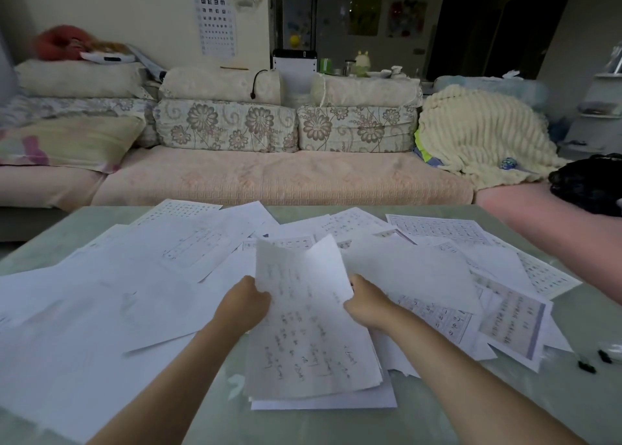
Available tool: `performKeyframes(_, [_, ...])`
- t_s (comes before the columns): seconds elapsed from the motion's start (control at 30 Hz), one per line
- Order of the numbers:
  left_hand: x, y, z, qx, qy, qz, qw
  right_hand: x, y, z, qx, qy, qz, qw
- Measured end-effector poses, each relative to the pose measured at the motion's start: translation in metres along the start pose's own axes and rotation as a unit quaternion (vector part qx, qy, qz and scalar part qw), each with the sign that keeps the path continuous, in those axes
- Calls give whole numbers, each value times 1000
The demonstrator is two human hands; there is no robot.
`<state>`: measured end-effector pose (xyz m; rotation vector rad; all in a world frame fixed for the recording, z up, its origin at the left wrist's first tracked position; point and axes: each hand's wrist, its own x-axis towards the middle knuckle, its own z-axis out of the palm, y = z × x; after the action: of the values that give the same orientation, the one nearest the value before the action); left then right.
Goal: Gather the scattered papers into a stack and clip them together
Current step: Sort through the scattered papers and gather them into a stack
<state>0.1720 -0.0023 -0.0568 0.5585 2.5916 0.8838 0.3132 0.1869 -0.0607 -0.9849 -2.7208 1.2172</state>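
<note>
Many white sheets lie scattered over a pale green glass table [336, 424]. In the middle I hold a small bundle of handwritten papers [303, 320], its far end lifted and curling. My left hand [244, 305] grips its left edge and my right hand [368, 301] grips its right edge. The bundle's near end rests on a few more sheets [336, 402]. Loose blank sheets [101, 296] spread to the left, and printed worksheets [511, 320] lie to the right. Two small black binder clips [594, 362] sit on the table at the right edge.
A sofa [269, 182] with floral cushions runs along the table's far side, with a cream blanket [481, 138] at its right end. Another person's bare arm [555, 222] reaches in over the table's far right corner.
</note>
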Motion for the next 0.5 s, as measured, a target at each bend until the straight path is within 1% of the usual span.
performKeyframes(0.07, [1, -7, 6, 77, 24, -2, 997, 2, 0, 4, -69, -5, -17, 997])
performKeyframes(0.17, [-1, -5, 15, 169, 90, 9, 982, 5, 4, 1, -155, 15, -21, 988])
performKeyframes(0.23, [-1, 4, 20, 176, 138, 40, 974, 9, 14, -11, -183, 31, -18, 982])
performKeyframes(0.3, [5, 17, 27, 136, 164, 95, 972, 11, 29, -29, -189, 59, -24, 980])
performKeyframes(0.33, [10, 25, 32, 117, 163, 132, 971, 12, 38, -38, -193, 69, -28, 978])
performKeyframes(0.4, [19, 45, 48, 121, 132, 217, 960, 14, 59, -57, -222, 84, -35, 971])
performKeyframes(0.47, [26, 69, 67, 146, 78, 295, 941, 17, 83, -72, -260, 90, -30, 961])
performKeyframes(0.5, [28, 83, 78, 160, 47, 320, 933, 19, 95, -78, -275, 87, -20, 957])
